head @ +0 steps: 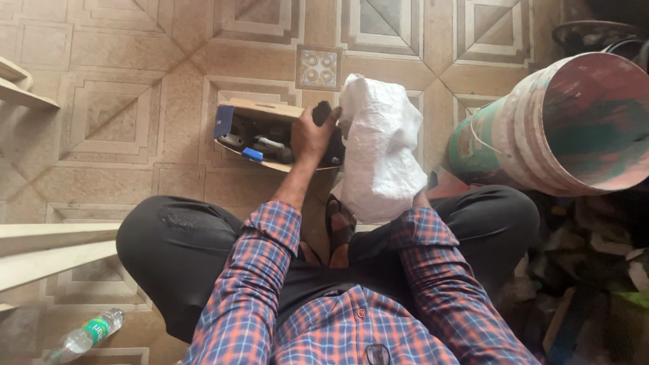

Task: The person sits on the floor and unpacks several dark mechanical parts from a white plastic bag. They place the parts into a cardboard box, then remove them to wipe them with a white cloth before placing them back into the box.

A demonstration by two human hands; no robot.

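Note:
I squat on a patterned tile floor. My left hand (pixel 312 135) reaches forward and grips a black object (pixel 326 118) at the right end of an open cardboard box (pixel 260 110). The box lies on the floor and holds dark tools and a small blue part (pixel 252 154). A white woven sack (pixel 380 145) stands upright just right of the box. My right hand is hidden behind the sack; only the wrist and plaid sleeve (pixel 424 230) show beneath it, so the sack seems held from behind.
A large paint-stained bucket (pixel 574 122) lies tilted at the right, with clutter (pixel 595 284) below it. Pale wooden planks (pixel 47 253) lie at the left, more wood (pixel 20 88) at the upper left. A plastic bottle (pixel 84 334) lies at the lower left.

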